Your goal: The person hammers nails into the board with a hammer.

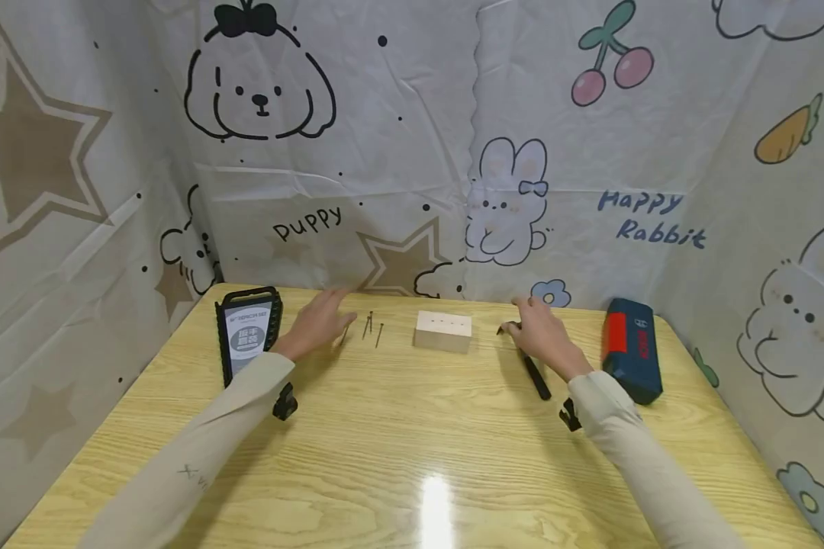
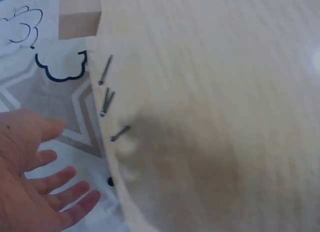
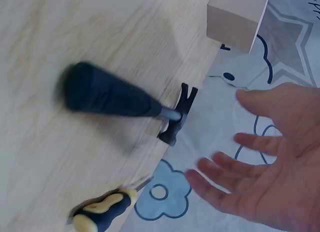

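Hammer [image 3: 120, 96] lies under the right hand [image 1: 544, 333] in head view: claw head by the far table [image 1: 357, 457] edge, handle toward the person, likely so the grip faces the user. Right hand: fingers spread, empty, no contact visible in right wrist view. Left hand [image 1: 319, 324]: also spread, empty, beside four loose nails [image 2: 105, 69], well apart from the hammer. Nails sit near the far edge, two touching; probably grouped for left-side reach. Wooden block [image 1: 442, 340] stands between nails and hammer, so reachable from both sides; marks on top, can't tell if holes. Screwdriver [image 3: 102, 209] right of hammer, tip toward the far edge. Outboard: black case [image 1: 247, 332] left, blue-and-red case [image 1: 638, 354] right, likely parked aside.
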A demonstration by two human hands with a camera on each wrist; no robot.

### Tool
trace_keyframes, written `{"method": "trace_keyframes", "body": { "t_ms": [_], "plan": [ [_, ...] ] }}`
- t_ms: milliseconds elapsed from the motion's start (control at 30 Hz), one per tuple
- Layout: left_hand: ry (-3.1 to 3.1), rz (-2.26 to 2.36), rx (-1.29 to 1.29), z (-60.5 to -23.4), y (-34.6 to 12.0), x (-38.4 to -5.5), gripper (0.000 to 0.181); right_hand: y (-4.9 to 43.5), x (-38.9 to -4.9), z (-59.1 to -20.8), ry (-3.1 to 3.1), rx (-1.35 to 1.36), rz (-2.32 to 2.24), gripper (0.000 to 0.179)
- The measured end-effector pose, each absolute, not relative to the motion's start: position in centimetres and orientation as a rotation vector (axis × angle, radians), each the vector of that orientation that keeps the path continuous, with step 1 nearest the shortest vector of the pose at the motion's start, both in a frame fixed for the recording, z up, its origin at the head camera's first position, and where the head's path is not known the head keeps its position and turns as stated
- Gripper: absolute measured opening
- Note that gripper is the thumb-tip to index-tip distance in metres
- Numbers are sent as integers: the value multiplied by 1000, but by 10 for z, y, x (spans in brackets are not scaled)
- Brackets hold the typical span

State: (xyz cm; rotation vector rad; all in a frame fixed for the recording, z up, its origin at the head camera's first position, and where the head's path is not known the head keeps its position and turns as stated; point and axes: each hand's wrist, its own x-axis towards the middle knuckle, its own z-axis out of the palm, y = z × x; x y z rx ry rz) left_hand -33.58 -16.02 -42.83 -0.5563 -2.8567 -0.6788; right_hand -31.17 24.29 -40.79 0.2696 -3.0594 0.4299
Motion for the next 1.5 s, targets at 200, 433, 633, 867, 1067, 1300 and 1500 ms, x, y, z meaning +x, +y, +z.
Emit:
{"method": "trace_keyframes", "body": {
  "t_ms": [200, 433, 633, 867, 1067, 1300, 1500],
  "plan": [
    [-2856, -672, -509, -438, -171, -333, 39, 255, -302, -405, -3208, 188, 393, 37],
    [-2910, -747, -399, -442, -171, -333, 39, 259, -294, -402, -3465, 121, 391, 31],
    [-3012, -806, -261, -446, -166, -336, 32, 259, -295, -402, -3485, 129, 307, 15],
    [-3116, -905, -255, -448, -164, -346, 58, 258, -294, -419, -3308, 221, -20, 17],
    [-3232, -964, -347, -434, -165, -350, 52, 254, -286, -420, -3124, 193, -62, 20],
    [-3048, -1233, -376, -434, -165, -344, 27, 265, -296, -409, -3122, 224, 88, 16],
    [-2783, -1464, -441, -431, -152, -338, 29, 272, -299, -411, -2998, 308, 590, 22]
  ]
}}
